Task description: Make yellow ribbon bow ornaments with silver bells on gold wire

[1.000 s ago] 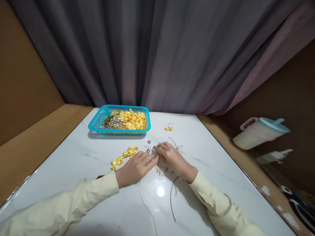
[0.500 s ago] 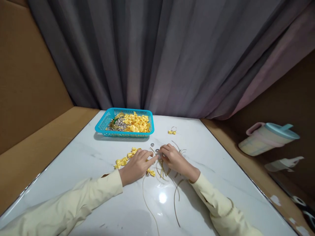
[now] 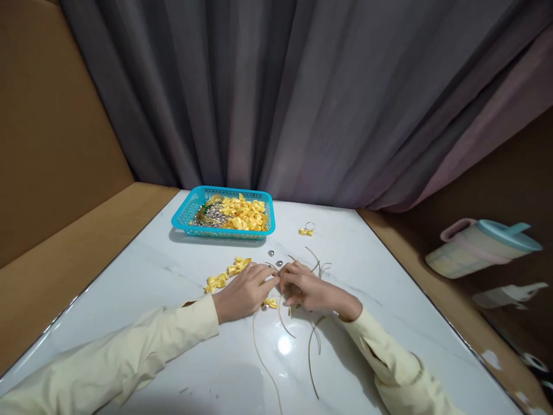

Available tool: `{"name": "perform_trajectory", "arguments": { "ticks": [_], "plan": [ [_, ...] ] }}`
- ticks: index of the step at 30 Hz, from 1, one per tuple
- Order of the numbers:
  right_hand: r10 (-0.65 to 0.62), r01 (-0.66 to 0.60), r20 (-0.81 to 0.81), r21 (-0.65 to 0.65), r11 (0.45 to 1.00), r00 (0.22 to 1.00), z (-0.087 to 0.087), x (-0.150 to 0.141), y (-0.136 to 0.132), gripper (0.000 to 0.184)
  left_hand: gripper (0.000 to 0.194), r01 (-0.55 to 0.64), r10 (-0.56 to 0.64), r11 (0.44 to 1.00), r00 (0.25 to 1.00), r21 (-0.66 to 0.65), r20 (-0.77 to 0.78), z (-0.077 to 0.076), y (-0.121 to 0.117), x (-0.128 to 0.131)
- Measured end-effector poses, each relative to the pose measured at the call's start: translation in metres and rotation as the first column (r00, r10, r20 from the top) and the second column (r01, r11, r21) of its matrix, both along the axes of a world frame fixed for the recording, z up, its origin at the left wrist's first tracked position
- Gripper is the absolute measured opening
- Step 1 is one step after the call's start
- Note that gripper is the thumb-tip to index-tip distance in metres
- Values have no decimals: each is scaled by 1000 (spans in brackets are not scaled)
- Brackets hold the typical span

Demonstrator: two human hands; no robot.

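We position our left hand and right hand close together above the bench, fingers curled, nearly closed; we cannot tell what they grip. Loose cords surround the right hand; one yellow bow lies between both hands

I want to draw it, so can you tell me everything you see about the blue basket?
The blue basket is a shallow rectangle with rounded corners, a smooth rim and walls full of little holes. It looks like plastic. It sits upright on the white table, toward the far edge, before the gray curtain. Yellow bows crowd its right side; silver pieces and a bundle of gold strands lie at the left.
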State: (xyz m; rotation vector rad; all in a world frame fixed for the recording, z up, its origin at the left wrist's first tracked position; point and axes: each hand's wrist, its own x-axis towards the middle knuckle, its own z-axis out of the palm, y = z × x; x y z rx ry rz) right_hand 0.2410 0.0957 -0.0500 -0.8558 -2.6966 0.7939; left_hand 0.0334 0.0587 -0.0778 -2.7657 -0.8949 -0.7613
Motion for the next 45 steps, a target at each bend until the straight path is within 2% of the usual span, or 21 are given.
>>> {"name": "perform_trajectory", "arguments": {
  "ticks": [4,8,11,13,15,16,18,20,22,24,27,29,32,37,42,43,45],
  "plan": [
    [-95,90,-77,-72,993,992,-3,-6,1,19,33,167,-168,986,985,-27,-33,3,-2,-3],
    [-223,182,-166,-230,956,961,13,-7,-1,11,38,229,-231,970,973,-79,-18,3,-4,-4],
    [-292,184,-202,-427,885,935,27,-6,-6,10,42,250,-229,955,964,-158,138,11,-6,-4],
    [-310,138,-218,-567,812,925,35,-6,-9,14,41,307,-203,898,925,-315,322,22,-10,-5],
    [-322,83,-237,-676,732,917,41,-6,-13,18,35,408,-130,791,840,-455,527,36,-13,-6],
    [-324,52,-246,-718,694,913,43,-6,-14,19,32,469,-53,706,783,-531,620,43,-14,-6],
    [-319,-10,-267,-781,624,909,46,-5,-17,21,34,631,131,451,653,-631,746,55,-15,-6],
    [-310,-67,-290,-819,570,905,48,-4,-20,26,33,745,298,238,554,-623,777,62,-14,-6],
    [-311,-125,-321,-848,516,895,50,-3,-22,31,33,802,405,109,504,-587,763,65,-12,-5],
    [-322,-206,-369,-873,442,872,53,-3,-24,35,34,830,469,36,478,-557,743,64,-11,-4],
    [-363,-332,-458,-872,360,811,57,-2,-25,37,25,862,542,20,416,-506,730,61,-11,-2],
    [-390,-381,-507,-853,358,768,57,-1,-25,34,17,877,576,25,380,-481,724,59,-12,-1],
    [-413,-428,-549,-832,354,727,52,-1,-24,23,17,885,609,30,353,-465,711,56,-12,1],
    [-410,-450,-563,-824,343,718,46,0,-25,34,23,868,628,22,374,-496,682,55,-11,2],
    [-410,-439,-562,-824,359,719,43,0,-24,24,22,843,563,165,346,-512,751,63,-11,2],
    [-416,-437,-564,-822,366,713,42,0,-23,22,22,844,557,178,337,-506,759,65,-11,2],
    [-452,-431,-575,-815,387,682,39,-3,-21,21,23,853,556,164,335,-495,761,68,-12,1]
  ]
}}
